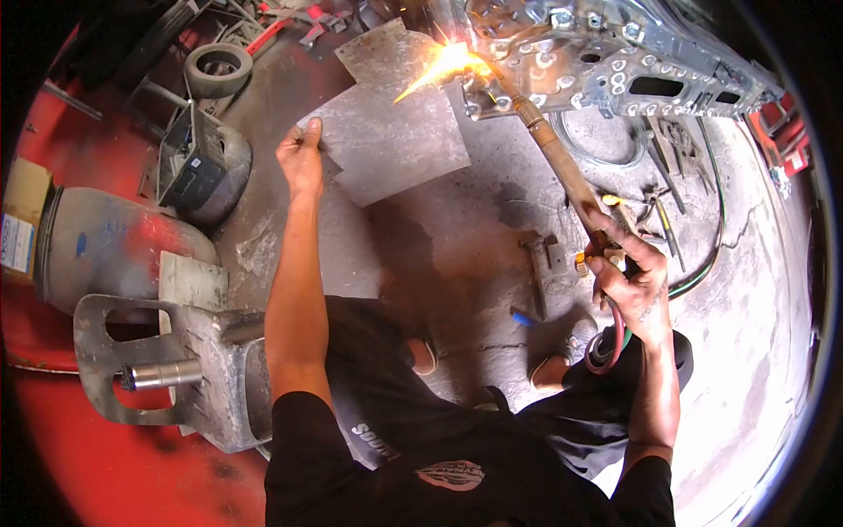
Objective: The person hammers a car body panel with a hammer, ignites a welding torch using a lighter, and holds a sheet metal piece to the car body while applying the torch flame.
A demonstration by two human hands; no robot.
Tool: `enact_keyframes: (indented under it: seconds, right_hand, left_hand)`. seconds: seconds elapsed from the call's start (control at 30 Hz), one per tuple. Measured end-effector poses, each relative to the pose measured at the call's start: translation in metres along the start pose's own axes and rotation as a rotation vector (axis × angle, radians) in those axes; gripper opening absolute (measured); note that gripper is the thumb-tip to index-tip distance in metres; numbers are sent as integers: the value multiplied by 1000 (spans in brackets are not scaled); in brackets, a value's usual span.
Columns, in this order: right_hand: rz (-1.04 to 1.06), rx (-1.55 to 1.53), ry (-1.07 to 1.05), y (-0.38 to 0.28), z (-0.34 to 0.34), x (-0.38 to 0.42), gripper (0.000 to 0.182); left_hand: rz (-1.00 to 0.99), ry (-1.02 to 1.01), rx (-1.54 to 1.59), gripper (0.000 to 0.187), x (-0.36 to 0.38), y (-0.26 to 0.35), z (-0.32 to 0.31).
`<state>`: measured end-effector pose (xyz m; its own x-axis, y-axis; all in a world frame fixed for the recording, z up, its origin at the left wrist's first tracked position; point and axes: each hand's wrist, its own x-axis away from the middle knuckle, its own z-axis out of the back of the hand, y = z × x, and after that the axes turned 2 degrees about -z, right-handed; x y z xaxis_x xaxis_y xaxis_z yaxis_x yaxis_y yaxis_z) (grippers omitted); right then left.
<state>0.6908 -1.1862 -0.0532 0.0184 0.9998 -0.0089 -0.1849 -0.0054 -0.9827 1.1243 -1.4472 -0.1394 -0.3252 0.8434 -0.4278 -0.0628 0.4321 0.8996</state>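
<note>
At far left a grey cylinder (105,246) lay beside a steel bracket (167,369). The left hand (301,158) pinched the near-left corner of a flat metal sheet (395,140), held up as a shield. Right of it, the flame (448,63) struck a perforated metal frame (606,61). The right hand (632,285) clenched the cutting torch (562,167) at its valves.
</note>
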Motion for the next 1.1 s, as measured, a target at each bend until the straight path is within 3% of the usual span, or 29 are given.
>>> enact_keyframes:
  seconds: [0.13, 0.33, 0.43, 0.53, 0.73, 1.1]
  right_hand:
    - [5, -11, -5, -1, 1, -1, 47]
    - [63, 7, -12, -1, 1, -4, 47]
    - [46, 4, -15, -5, 3, -5, 48]
    - [37, 19, -14, -9, 2, -4, 49]
    - [42, 92, -16, -21, 3, -4, 50]
    - [-3, 127, -22, -36, 7, -4, 48]
  left_hand:
    - [-13, 38, 11, 34, 5, 13, -7]
    - [25, 49, -30, 36, 1, 7, 0]
    - [11, 47, -101, 33, 1, 10, 0]
    - [43, -16, -149, 19, -4, 1, 12]
    - [71, 84, -115, 22, 4, 15, -1]
    - [73, 30, -114, 21, 6, 19, -1]
